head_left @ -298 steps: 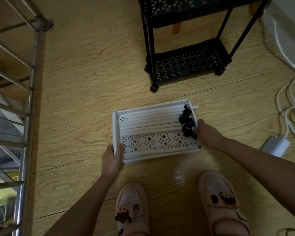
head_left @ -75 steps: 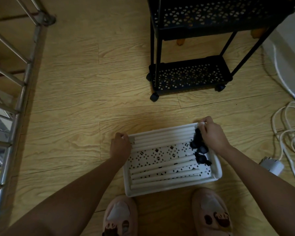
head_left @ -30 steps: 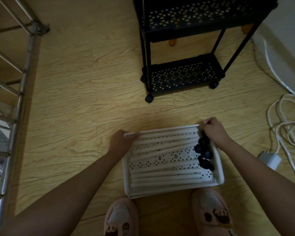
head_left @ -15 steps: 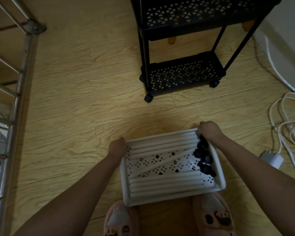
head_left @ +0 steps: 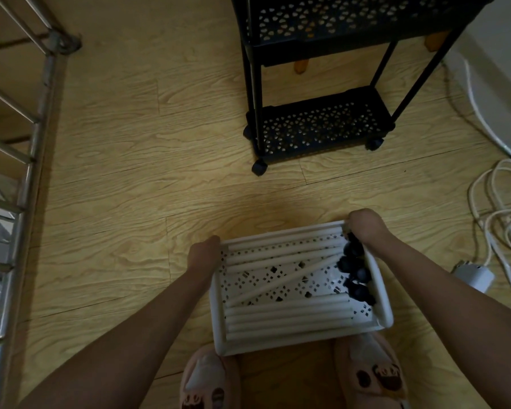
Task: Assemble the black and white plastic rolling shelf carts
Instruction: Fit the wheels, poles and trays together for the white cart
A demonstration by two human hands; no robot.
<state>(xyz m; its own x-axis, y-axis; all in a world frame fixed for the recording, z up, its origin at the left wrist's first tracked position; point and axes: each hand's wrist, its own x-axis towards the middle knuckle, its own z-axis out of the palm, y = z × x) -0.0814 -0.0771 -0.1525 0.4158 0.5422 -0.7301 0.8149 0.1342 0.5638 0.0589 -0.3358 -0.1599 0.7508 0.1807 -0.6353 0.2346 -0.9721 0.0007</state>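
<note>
White tray (head_left: 278, 340) | left hand (head_left: 202, 252), right hand (head_left: 366, 228): fingers curled over far corners | black cart (head_left: 316, 129) ahead, cables (head_left: 502, 219) right

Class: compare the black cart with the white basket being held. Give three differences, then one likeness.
The black cart stands assembled on casters; the white basket is one loose tier. The black cart stands untouched; left hand and right hand grip the white basket's far corners. The white basket carries white tubes and black wheels; the black cart's lower shelf is empty. Both have perforated bottoms.
</note>
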